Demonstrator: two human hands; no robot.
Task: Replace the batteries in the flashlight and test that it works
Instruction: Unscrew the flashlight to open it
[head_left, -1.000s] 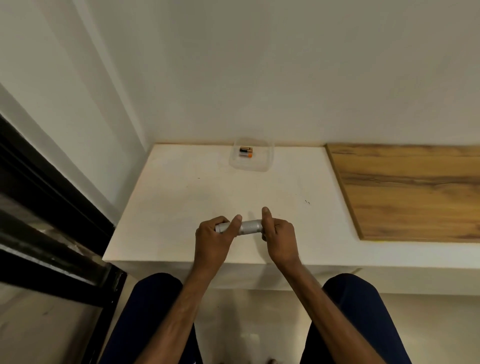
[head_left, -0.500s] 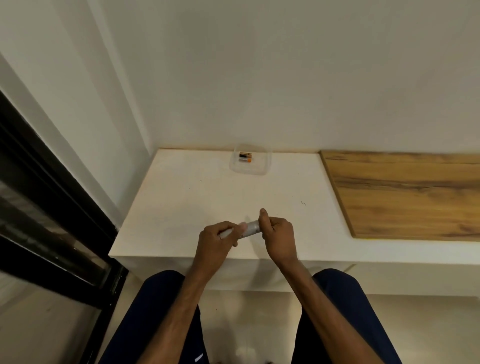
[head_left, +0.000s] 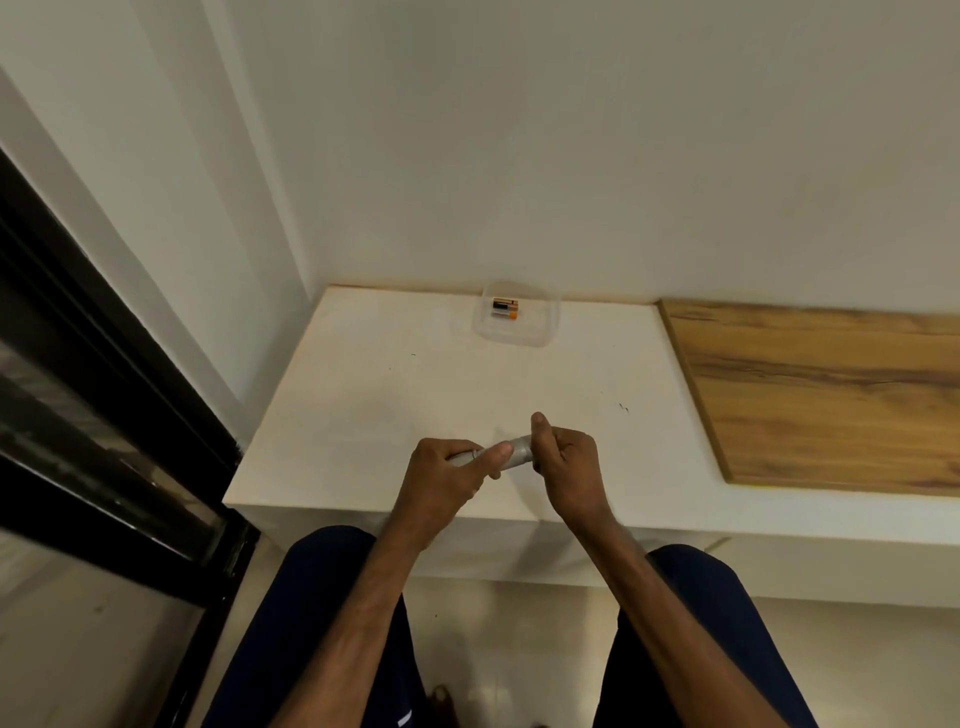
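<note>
A small silver flashlight (head_left: 518, 453) is held level over the near part of the white counter (head_left: 395, 395). My left hand (head_left: 447, 480) grips its left end, thumb lying along the barrel. My right hand (head_left: 566, 467) curls round its right end, thumb pointing up. Most of the barrel is hidden by my fingers. Far back near the wall, a clear plastic tray (head_left: 540, 332) holds black-and-orange batteries (head_left: 505, 308).
A wooden panel (head_left: 831, 395) covers the counter's right side. A black-framed glass door (head_left: 104, 415) stands at the left. My knees in dark trousers (head_left: 311, 623) sit below the counter's front edge. White walls close in behind and to the left.
Both hands have kept hold of the flashlight and drawn closer together, so less of the barrel shows. The flashlight's right end has tipped slightly upward. The camera view has shifted.
</note>
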